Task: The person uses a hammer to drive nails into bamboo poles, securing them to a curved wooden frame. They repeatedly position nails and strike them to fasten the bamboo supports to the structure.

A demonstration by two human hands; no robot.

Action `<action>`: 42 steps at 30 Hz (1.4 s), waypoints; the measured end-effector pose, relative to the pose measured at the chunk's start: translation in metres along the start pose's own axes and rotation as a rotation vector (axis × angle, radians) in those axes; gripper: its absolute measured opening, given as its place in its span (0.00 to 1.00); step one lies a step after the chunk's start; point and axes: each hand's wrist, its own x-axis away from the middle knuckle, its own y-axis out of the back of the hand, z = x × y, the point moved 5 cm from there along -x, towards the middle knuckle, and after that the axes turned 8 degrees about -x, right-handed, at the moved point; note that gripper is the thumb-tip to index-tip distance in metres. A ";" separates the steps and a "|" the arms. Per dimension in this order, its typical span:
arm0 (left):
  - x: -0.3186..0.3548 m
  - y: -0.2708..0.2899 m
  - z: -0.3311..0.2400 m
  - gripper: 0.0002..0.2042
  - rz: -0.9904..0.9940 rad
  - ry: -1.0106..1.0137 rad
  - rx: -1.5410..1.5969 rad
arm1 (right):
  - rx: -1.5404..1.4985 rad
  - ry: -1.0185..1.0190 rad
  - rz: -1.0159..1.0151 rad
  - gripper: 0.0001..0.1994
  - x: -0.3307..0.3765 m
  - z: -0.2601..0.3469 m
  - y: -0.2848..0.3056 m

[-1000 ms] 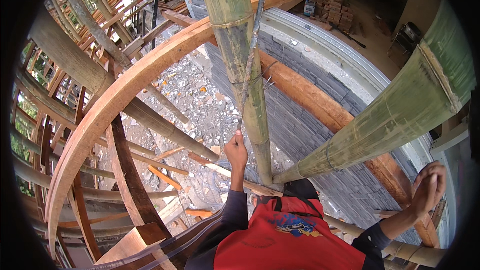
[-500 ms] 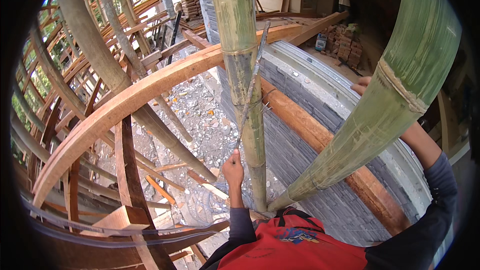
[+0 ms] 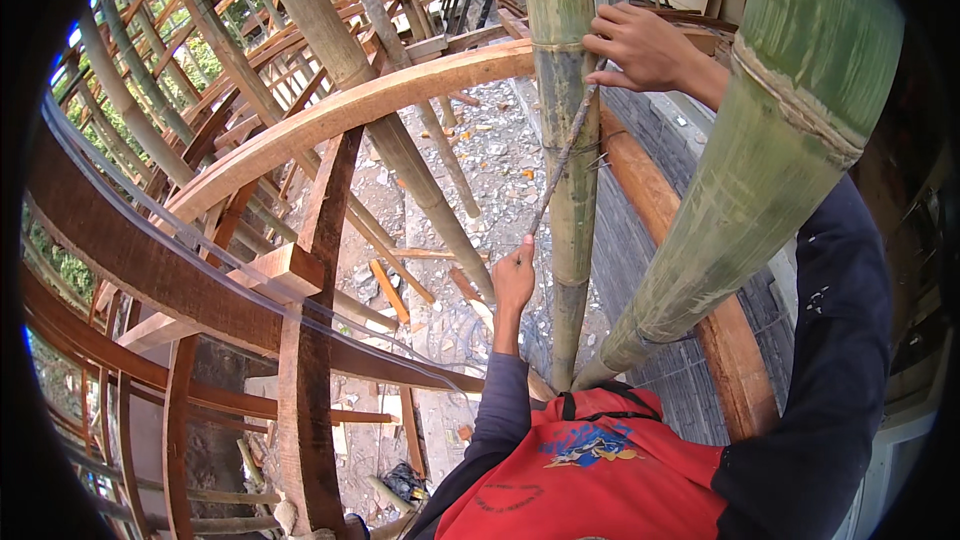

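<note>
A thin, dark bar (image 3: 562,165) with a rough surface slants in front of the upright green bamboo pole (image 3: 574,130). Its lower end is closed in the fist of my left hand (image 3: 515,280). Near its upper end, my right hand (image 3: 645,48) reaches in from the right with fingers apart. Those fingertips lie at the pole, and the thumb is beside the bar. My right forearm passes behind a thicker, leaning bamboo pole (image 3: 740,180), which hides part of it. Both poles converge low in front of my red shirt (image 3: 590,470).
A curved wooden beam (image 3: 370,95) runs leftward from the upright pole. Timber posts and beams (image 3: 305,370) with clear tubing (image 3: 215,250) stand at left. Rubble (image 3: 490,155) covers the ground below. A grey stone-clad wall (image 3: 640,340) and a reddish log (image 3: 735,360) lie at right.
My right hand has moved from behind the leaning pole to the bar's upper part at the upright pole. My left hand still grips the lower end. The view has shifted left.
</note>
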 end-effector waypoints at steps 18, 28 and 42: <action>-0.086 0.092 -0.075 0.22 -0.226 -0.547 -0.061 | -0.050 -0.287 0.159 0.15 0.118 -0.033 0.000; -0.084 0.078 -0.086 0.25 -0.103 -0.644 -0.310 | -0.127 -0.563 0.347 0.10 0.148 -0.007 0.011; -0.078 0.089 -0.089 0.27 -0.389 -0.553 -0.355 | 0.084 -0.544 0.006 0.08 0.118 -0.050 -0.013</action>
